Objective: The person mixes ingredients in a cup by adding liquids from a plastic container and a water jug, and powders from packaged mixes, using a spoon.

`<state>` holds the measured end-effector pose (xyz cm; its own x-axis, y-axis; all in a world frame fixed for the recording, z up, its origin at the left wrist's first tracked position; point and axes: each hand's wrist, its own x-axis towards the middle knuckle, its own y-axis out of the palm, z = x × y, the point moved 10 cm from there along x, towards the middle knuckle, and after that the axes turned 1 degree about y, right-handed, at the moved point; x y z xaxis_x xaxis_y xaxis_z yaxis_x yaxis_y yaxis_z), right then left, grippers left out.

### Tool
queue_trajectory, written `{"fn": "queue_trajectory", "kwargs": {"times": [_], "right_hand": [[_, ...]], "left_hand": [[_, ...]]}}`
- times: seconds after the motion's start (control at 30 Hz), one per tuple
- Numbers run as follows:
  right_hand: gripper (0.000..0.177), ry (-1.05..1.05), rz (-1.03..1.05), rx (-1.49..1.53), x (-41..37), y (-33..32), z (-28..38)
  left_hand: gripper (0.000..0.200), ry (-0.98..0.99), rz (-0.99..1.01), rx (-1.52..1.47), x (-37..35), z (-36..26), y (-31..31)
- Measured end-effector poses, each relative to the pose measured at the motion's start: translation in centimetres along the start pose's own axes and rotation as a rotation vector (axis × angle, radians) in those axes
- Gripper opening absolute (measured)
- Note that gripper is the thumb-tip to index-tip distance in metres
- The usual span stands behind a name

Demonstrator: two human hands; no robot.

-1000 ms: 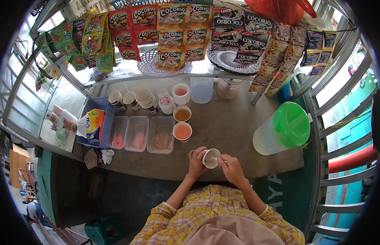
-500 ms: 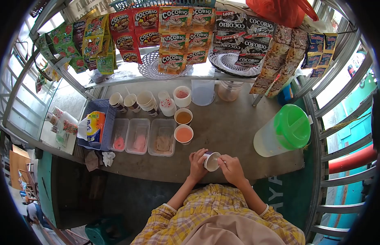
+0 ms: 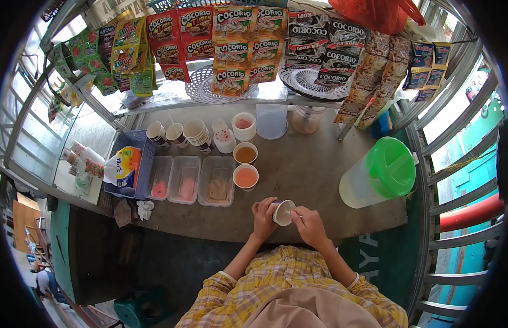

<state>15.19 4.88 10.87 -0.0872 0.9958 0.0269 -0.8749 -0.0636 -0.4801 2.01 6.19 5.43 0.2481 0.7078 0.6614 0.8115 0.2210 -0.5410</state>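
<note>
At the front edge of the table, my left hand [image 3: 264,217] wraps round the side of a paper cup [image 3: 284,213], which is tilted so its mouth faces up toward me. The cup holds something pale. My right hand [image 3: 309,224] is at the cup's right rim, its fingers pinched on what looks like a thin spoon, mostly hidden by the fingers and the cup. Just beyond stand a cup of orange-pink drink [image 3: 246,177] and a cup of amber drink [image 3: 245,155].
Plastic tubs of pink [image 3: 186,188] and brown powder [image 3: 218,189] lie left, beside a blue basket [image 3: 122,192]. Stacked paper cups [image 3: 194,131] stand behind. A green-lidded jug [image 3: 363,183] is at right. Drink sachets [image 3: 232,52] hang above the table's far edge.
The cup's mouth has turned slightly upward and the cup sits a little higher in view. Both hands keep their grip, with only small movement.
</note>
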Motion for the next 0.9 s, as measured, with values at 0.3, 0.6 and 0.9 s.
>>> {"fn": "queue_trajectory", "kwargs": {"times": [0.3, 0.6, 0.9], "right_hand": [[0.022, -0.032, -0.021, -0.034, -0.6, -0.3, -0.1], [0.021, -0.069, -0.032, -0.143, -1.3, -0.5, 0.5], [0.020, -0.035, -0.017, -0.140, -1.8, -0.2, -0.1]], "left_hand": [[0.085, -0.015, 0.044, 0.018, -0.3, 0.1, 0.4], [0.090, -0.005, 0.046, -0.079, 0.1, -0.2, 0.4], [0.087, 0.001, 0.078, -0.101, 0.0, 0.0, 1.1]]}}
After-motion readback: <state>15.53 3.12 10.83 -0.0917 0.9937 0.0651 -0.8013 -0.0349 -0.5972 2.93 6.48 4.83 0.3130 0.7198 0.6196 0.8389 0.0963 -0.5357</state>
